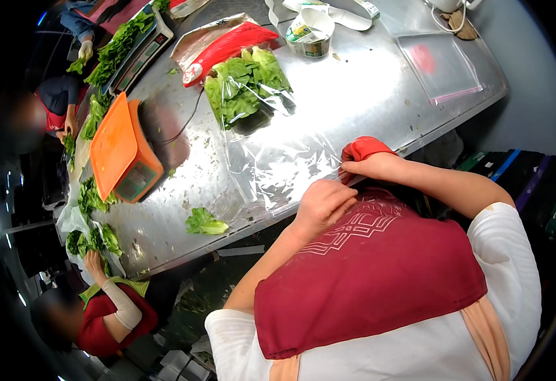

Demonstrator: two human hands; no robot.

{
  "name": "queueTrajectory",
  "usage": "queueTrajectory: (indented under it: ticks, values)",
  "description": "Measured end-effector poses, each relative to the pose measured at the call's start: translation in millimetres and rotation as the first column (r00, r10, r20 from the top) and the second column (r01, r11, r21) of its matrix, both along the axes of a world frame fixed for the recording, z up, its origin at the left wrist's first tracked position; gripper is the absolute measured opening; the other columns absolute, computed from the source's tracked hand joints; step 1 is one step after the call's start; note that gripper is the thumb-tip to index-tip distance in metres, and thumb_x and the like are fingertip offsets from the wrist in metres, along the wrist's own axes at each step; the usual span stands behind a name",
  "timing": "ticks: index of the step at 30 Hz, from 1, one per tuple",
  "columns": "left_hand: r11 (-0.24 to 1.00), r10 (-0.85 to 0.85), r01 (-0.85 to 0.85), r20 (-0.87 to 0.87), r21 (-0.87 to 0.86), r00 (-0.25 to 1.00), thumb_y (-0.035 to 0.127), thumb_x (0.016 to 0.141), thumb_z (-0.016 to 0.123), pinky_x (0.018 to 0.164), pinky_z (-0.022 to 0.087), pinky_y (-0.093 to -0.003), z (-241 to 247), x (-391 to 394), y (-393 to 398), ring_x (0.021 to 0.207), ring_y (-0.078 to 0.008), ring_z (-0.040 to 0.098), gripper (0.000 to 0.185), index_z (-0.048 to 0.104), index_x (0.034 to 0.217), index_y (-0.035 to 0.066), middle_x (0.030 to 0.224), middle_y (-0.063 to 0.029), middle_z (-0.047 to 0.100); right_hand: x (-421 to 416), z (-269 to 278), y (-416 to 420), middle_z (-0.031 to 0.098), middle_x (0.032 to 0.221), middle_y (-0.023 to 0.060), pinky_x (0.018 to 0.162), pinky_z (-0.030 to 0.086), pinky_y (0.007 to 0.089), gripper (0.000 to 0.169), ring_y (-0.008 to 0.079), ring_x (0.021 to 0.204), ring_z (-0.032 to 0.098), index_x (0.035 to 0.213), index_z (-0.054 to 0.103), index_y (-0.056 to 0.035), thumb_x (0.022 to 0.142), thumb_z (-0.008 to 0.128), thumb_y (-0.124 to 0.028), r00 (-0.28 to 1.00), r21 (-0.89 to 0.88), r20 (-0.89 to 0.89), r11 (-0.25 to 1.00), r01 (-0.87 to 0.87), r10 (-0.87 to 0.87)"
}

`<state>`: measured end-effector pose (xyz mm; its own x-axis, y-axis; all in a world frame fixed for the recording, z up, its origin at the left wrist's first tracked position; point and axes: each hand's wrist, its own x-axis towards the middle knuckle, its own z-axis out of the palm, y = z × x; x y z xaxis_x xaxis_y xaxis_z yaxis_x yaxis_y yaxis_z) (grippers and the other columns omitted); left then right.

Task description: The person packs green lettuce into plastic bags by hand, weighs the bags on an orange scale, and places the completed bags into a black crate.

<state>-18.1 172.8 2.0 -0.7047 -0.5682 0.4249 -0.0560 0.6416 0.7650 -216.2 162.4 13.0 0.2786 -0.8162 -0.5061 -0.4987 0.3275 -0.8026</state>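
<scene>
My right hand (372,164) is at the table's near edge, its thumb and fingers closed on a bunched piece of red material (368,146). Just left of it and nearer my body, my left hand (324,204) has curled fingers; whether they grip anything is hidden. In front of both hands lies a clear plastic bag (278,166), flat and wrinkled at its near end. Green leafy lettuce (242,85) fills the bag's far end.
A metal table (363,90) holds an orange scale (121,147), a red packet (233,50), a label roll (309,35), flat clear bags (442,66) and a loose lettuce piece (205,222). Co-workers handle greens along the left side. Dark stacked crates (525,181) stand at right.
</scene>
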Motion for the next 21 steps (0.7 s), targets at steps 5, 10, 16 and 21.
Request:
queueTrajectory:
  ticks: [5, 10, 16, 21]
  values:
    - [0.938, 0.339, -0.340, 0.023, 0.065, 0.940, 0.001, 0.076, 0.066, 0.066, 0.045, -0.0340, -3.8, -9.5, 0.9, 0.071, -0.0270, 0.058, 0.013, 0.063, 0.088, 0.005, 0.079, -0.0080, 0.063, -4.9, -5.7, 4.9, 0.067, 0.076, 0.0049, 0.066, 0.044, 0.0263, 0.022, 0.0101, 0.073, 0.059, 0.084, 0.067, -0.0011, 0.082, 0.061, -0.022, 0.957, 0.340, 0.226, 0.935, 0.100, -0.184]
    - [0.948, 0.300, -0.306, 0.073, 0.088, 0.951, 0.003, 0.075, 0.066, 0.064, 0.045, -0.0342, -8.5, -11.5, 3.8, 0.070, -0.0268, 0.058, 0.008, 0.062, 0.082, 0.004, 0.076, -0.0087, 0.061, -2.1, -18.2, 9.1, 0.060, 0.065, 0.0007, 0.056, 0.040, 0.0236, 0.018, 0.0082, 0.063, 0.053, 0.081, 0.068, -0.0033, 0.080, 0.061, -0.020, 0.874, 0.447, 0.293, 0.864, 0.233, -0.387]
    - [0.929, 0.339, -0.354, 0.138, 0.106, 0.931, 0.006, 0.073, 0.069, 0.063, 0.045, -0.0358, -8.1, -6.3, 8.2, 0.070, -0.0265, 0.058, 0.009, 0.061, 0.077, 0.004, 0.075, -0.0080, 0.061, 1.2, -10.6, 8.9, 0.057, 0.062, 0.0012, 0.055, 0.040, 0.0219, 0.015, 0.0088, 0.057, 0.050, 0.072, 0.064, -0.0006, 0.080, 0.061, -0.013, 0.915, 0.308, 0.263, 0.925, 0.220, -0.306]
    - [0.937, 0.346, -0.334, 0.133, -0.102, 0.929, 0.003, 0.070, 0.070, 0.068, 0.044, -0.0364, -8.0, -16.3, 3.3, 0.078, -0.0276, 0.056, 0.022, 0.060, 0.089, 0.005, 0.083, -0.0089, 0.059, 2.7, -7.7, 12.0, 0.056, 0.060, 0.0018, 0.053, 0.039, 0.0229, 0.018, 0.0094, 0.056, 0.050, 0.066, 0.062, -0.0023, 0.080, 0.061, -0.013, 0.834, 0.443, 0.304, 0.843, 0.304, -0.461]
